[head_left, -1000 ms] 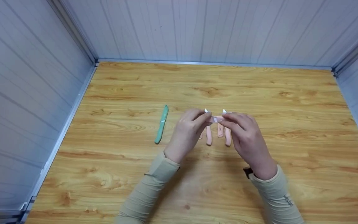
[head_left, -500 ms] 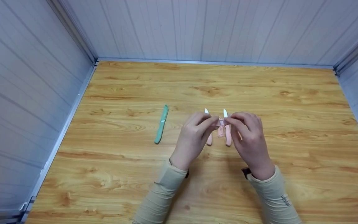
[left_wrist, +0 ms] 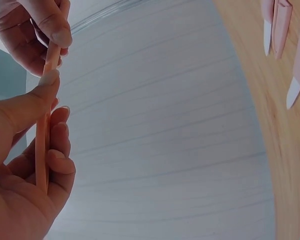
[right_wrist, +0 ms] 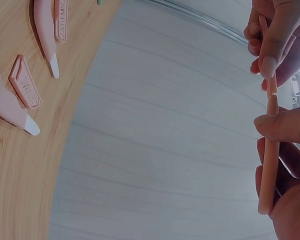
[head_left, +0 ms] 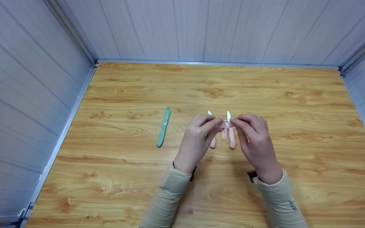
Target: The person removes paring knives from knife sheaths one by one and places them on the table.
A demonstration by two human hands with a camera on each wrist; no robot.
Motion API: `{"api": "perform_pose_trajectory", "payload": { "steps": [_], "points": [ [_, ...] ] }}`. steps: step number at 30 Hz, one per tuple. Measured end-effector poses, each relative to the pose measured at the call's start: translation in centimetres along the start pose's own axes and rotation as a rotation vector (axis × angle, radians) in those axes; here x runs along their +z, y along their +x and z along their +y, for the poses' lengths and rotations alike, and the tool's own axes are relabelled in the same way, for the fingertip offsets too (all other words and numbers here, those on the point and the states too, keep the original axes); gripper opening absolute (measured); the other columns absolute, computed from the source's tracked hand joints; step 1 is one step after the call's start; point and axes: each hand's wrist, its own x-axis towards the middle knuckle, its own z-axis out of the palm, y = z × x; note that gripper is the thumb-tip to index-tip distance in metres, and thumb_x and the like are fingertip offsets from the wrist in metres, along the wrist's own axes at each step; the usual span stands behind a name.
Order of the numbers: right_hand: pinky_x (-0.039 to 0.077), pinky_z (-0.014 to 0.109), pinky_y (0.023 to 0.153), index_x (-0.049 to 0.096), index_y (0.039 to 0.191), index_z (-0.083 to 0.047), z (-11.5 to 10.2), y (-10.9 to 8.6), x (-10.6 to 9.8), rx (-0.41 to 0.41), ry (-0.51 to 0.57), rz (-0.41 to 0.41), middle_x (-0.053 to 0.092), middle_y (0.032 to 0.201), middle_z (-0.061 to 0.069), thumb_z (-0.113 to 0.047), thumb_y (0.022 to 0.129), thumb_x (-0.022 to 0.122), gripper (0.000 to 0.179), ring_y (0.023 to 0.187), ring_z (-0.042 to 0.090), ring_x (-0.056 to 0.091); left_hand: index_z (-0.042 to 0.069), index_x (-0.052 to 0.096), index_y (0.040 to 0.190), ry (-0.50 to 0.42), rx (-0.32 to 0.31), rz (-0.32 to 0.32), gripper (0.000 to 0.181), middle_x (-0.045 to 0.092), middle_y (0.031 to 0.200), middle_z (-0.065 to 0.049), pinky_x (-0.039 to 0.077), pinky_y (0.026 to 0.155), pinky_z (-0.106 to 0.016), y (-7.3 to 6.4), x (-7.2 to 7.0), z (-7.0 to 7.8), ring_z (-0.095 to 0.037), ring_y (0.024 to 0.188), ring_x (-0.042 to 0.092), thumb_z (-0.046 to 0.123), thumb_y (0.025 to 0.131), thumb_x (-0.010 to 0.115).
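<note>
Between my hands is a pink knife, held level above the table in the head view. My left hand (head_left: 198, 134) pinches its pink sheath (left_wrist: 41, 142), the thumb lying along it. My right hand (head_left: 256, 136) grips the pink handle (right_wrist: 270, 167), with its rounded end sticking out below the thumb. Sheath and handle line up end to end, and a thin light band shows between them in the right wrist view. Beneath lie two pink knives with bare white blades, the right one (head_left: 232, 139) and the left one (head_left: 213, 143), the latter partly hidden by my left hand.
Beside each bare knife lies a pink sheath with raised lettering, one near (right_wrist: 26, 85) and one further (right_wrist: 61, 22). A green knife (head_left: 163, 126) lies to the left. Pale panels wall in the wooden table (head_left: 112, 180) at the back and sides.
My left hand has shifted right, bringing its fingertips closer to those of my right hand. The held knife sits slightly lower in the head view. The things on the table have not moved.
</note>
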Motion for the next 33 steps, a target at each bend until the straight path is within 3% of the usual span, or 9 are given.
{"api": "perform_pose_trajectory", "payload": {
  "steps": [14, 20, 33],
  "points": [
    [0.039, 0.041, 0.084, 0.071, 0.103, 0.001, 0.16, 0.08, 0.09, -0.01, 0.012, 0.023, 0.062, 0.101, 0.011, 0.008, 0.086, 0.065, 0.02, 0.092, 0.029, 0.055, 0.005, 0.074, 0.102, -0.023, 0.003, -0.012, 0.016, 0.063, 0.095, -0.004, 0.047, 0.082, -0.021, 0.09, -0.04, -0.15, -0.016, 0.091, 0.058, 0.011, 0.087, 0.07],
    [0.039, 0.041, 0.083, 0.071, 0.103, 0.001, 0.12, 0.13, 0.13, -0.008, 0.018, 0.025, 0.062, 0.1, 0.012, 0.007, 0.085, 0.066, 0.019, 0.091, 0.029, 0.055, 0.005, 0.074, 0.102, -0.023, -0.009, -0.008, 0.017, 0.063, 0.095, -0.004, 0.047, 0.076, -0.021, -0.03, -0.03, -0.21, -0.014, 0.086, 0.058, 0.012, 0.088, 0.07],
    [0.039, 0.041, 0.084, 0.071, 0.102, 0.0, 0.28, 0.02, -0.23, -0.009, 0.01, -0.011, 0.062, 0.101, 0.011, 0.006, 0.087, 0.064, 0.018, 0.092, 0.029, 0.054, 0.008, 0.074, 0.103, -0.027, -0.035, -0.027, 0.017, 0.064, 0.095, -0.002, 0.047, 0.078, -0.023, -0.09, -0.05, -0.23, -0.014, 0.087, 0.059, 0.016, 0.088, 0.07]
  ]
}}
